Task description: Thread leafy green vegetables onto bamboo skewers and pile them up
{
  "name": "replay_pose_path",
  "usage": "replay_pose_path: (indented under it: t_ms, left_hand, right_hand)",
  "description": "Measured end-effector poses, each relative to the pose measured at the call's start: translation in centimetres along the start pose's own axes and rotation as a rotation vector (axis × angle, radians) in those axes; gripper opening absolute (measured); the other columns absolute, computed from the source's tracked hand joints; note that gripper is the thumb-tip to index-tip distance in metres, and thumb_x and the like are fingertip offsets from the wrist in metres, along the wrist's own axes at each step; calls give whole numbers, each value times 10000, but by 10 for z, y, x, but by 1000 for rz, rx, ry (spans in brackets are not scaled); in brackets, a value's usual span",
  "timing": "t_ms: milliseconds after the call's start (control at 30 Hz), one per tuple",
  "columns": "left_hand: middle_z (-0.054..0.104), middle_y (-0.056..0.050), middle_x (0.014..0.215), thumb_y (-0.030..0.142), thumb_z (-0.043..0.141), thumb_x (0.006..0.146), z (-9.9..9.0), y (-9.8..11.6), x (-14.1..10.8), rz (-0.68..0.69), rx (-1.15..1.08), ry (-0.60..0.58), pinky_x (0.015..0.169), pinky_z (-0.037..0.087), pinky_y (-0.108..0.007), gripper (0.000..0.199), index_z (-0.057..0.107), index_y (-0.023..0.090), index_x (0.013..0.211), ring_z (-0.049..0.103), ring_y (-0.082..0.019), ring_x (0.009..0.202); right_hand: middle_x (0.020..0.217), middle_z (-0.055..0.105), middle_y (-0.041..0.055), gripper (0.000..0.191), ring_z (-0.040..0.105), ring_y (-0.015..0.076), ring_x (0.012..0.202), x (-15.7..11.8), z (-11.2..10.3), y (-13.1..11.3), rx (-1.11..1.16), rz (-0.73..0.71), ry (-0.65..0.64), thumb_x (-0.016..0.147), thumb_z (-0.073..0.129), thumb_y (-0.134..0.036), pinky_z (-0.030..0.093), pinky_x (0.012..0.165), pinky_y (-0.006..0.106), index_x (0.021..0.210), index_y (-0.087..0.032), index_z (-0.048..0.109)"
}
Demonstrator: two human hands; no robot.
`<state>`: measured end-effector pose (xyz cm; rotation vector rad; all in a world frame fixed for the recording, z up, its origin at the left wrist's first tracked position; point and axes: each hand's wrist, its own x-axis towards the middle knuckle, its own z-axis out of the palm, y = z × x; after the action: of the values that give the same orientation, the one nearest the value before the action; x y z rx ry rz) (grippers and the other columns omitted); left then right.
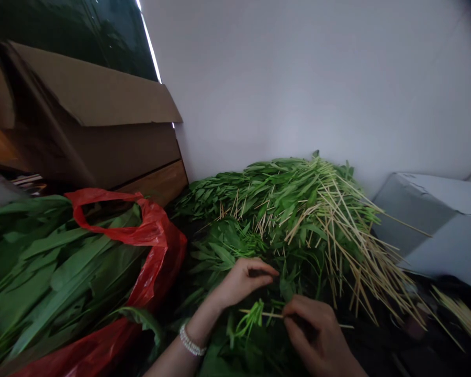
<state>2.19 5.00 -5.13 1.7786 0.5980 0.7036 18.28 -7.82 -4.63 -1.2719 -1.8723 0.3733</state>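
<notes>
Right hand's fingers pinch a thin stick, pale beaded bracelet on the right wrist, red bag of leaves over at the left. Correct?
One error: the head view shows the pale beaded bracelet on the left wrist, not the right. The right hand does pinch a thin stick, and the red bag of leaves is at the left.
</notes>
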Motion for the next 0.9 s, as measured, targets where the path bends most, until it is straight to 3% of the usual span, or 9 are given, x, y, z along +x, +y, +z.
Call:
replay_pose_path:
  t_ms: [100, 200, 333, 467, 600, 700, 800, 900]
  left_hand:
    - [702, -57, 891, 324, 647, 817, 11, -7, -2, 121, 356, -179, 771, 440, -267, 209, 740, 183, 940, 618, -176, 841]
    - [694, -46, 868, 324, 662, 798, 19, -15, -3, 166, 694, -268, 753, 421, -287, 205, 729, 211, 956, 596, -204, 848]
    - [668, -35, 811, 322, 636, 811, 19, -20, -3, 152, 853, -326, 713, 408, -287, 184, 724, 226, 942, 570, -211, 826]
    - [671, -44, 886, 300, 613, 837, 13, -17, -2, 118, 590, -174, 772, 414, -278, 164, 723, 214, 921, 578, -193, 875]
    - [700, -67, 845, 355, 639, 818, 0, -8, 2, -54, -33, 101, 742, 449, -272, 238, 692, 146, 917, 617, -173, 786]
    - [723, -79, 824, 386, 651, 812, -10, -1, 4, -124, -436, 221, 695, 458, -251, 302, 664, 129, 970, 630, -144, 708]
    - [734, -95, 888, 354, 690, 791, -14, 3, 4, -143, -633, 296, 678, 452, -219, 285, 675, 129, 966, 642, -128, 728]
    - [732, -97, 960, 306, 749, 738, -14, 3, 3, -161, -678, 363, 688, 455, -202, 247, 709, 130, 906, 648, -130, 789]
  right_hand:
    - [600, 505, -35, 146, 509, 77, 544, 2, 6, -8, -28, -39, -28, 810, 466, -135, 345, 525, 194, 689, -189, 527]
    - [614, 530, -36, 131, 532, 74, 562, 3, 7, -11, -20, -63, -2, 799, 474, -125, 358, 543, 184, 708, -190, 540]
    - [621, 545, -35, 136, 539, 74, 566, 4, 7, -11, 2, -66, 11, 808, 480, -127, 362, 541, 183, 711, -193, 549]
    - [621, 551, -30, 156, 543, 82, 559, 2, 7, -7, 12, -55, 30, 840, 473, -142, 375, 536, 190, 727, -194, 568]
    - [638, 576, -21, 164, 555, 92, 551, 2, 7, 0, 32, -3, 126, 882, 477, -174, 405, 523, 191, 777, -201, 600]
    - [727, 635, -2, 136, 615, 105, 633, 3, 6, 8, 4, -8, 275, 894, 501, -187, 465, 586, 179, 895, -202, 635]
    - [813, 670, 14, 189, 660, 119, 744, 4, 6, 15, -83, -30, 375, 899, 502, -181, 502, 679, 177, 1017, -203, 648]
    - [828, 678, 19, 211, 670, 123, 769, 4, 8, 20, -143, -24, 390, 909, 487, -181, 512, 704, 180, 1037, -202, 654]
